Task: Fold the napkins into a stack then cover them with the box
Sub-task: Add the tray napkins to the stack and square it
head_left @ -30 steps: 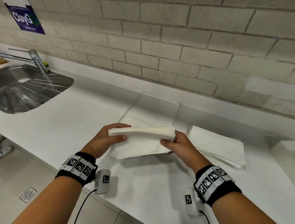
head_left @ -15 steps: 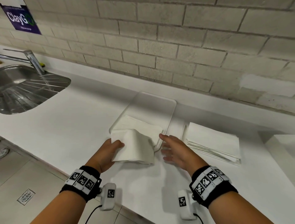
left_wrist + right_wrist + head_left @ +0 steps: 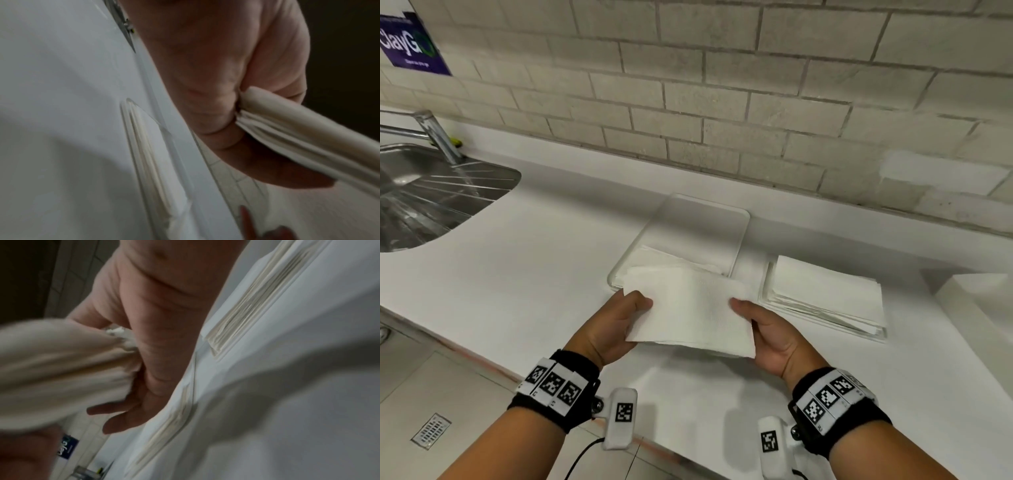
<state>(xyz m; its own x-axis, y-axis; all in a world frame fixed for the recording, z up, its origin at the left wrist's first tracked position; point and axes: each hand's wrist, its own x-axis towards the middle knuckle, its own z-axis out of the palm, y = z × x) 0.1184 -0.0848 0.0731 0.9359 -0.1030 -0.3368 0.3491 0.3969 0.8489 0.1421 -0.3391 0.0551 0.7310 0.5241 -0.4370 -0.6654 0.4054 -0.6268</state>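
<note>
I hold a folded white napkin [image 3: 690, 313] flat above the counter's front part. My left hand [image 3: 619, 320] pinches its left edge, thumb on top; the left wrist view shows the napkin [image 3: 298, 129] squeezed between thumb and fingers. My right hand [image 3: 760, 329] grips its right edge, thumb on top, fingers underneath; the right wrist view shows the napkin [image 3: 61, 361] bunched in that grip. Behind it a clear tray [image 3: 736, 219] holds more folded napkins [image 3: 667, 258]. A second pile of flat napkins [image 3: 825, 291] lies to the right. The white box [image 3: 983, 308] stands at the far right edge.
A steel sink [image 3: 431, 198] with a tap [image 3: 434, 133] is set in the white counter [image 3: 534, 267] at the left. A brick wall [image 3: 722, 85] runs behind. The counter's front edge drops to a tiled floor [image 3: 431, 411] with a drain.
One second ago both hands held the napkin bent over. Then the right hand let go while the left held it. Now both hands hold it flat again.
</note>
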